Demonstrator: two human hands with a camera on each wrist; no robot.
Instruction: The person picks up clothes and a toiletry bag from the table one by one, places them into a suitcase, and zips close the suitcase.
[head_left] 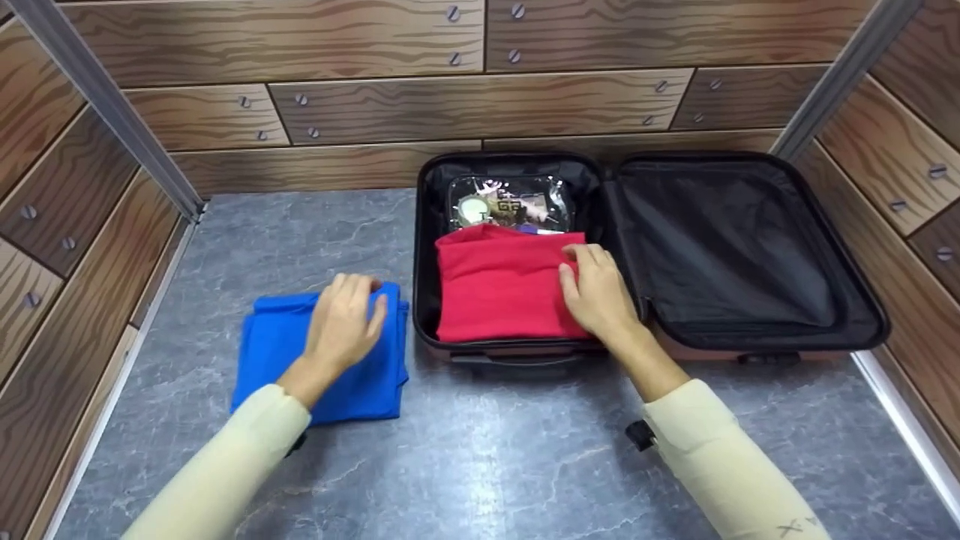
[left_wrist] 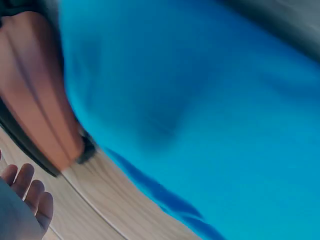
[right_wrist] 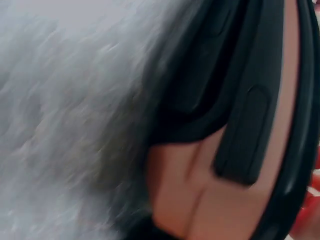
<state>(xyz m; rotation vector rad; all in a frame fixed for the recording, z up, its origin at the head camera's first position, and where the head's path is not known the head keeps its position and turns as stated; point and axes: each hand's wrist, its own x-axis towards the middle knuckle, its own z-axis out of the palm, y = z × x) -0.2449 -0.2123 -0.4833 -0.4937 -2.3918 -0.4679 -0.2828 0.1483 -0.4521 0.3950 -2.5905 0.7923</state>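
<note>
A folded red cloth [head_left: 510, 289] lies in the left half of an open suitcase [head_left: 517, 346]. At that cloth's right edge is my right hand [head_left: 596, 292], fingers loosely bent and nothing visibly gripped; whether it touches the fabric is unclear. My left hand [head_left: 341, 319] hovers over a folded blue cloth [head_left: 281, 345] on the floor left of the suitcase, with its thumb apart from the fingers. Several left fingers [left_wrist: 32, 192] show in the left wrist view, beside the blue cloth. Behind the red cloth sits a clear pouch [head_left: 514, 202] of small items, partly covered by it.
The suitcase's other half [head_left: 731, 247], with a black lining, lies spread to the right. Wood-patterned panels [head_left: 480, 109] enclose the grey marbled floor [head_left: 480, 450] at the back and both sides. A carry handle [head_left: 517, 361] projects from the suitcase's near side.
</note>
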